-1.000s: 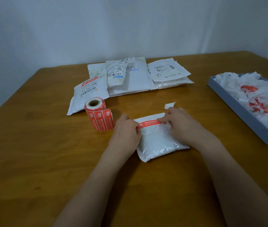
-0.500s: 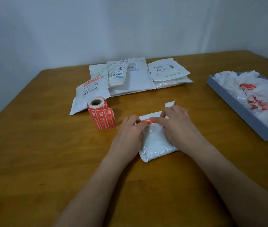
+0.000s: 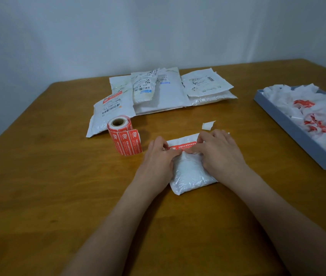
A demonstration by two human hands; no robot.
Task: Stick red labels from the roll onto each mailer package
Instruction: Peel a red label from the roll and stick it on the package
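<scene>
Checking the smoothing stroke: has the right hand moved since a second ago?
Yes. The right hand slid left along the red label, toward the label roll.

The wooden surface point(image 3: 38, 196) carries a white mailer point(image 3: 190, 174) near the middle, with a roll of red labels point(image 3: 124, 136) standing just to its left. Behind them lies a pile of mailers point(image 3: 158, 94). A small white paper scrap point(image 3: 208, 125) lies between, and a grey tray point(image 3: 289, 132) sits at the right edge.
</scene>
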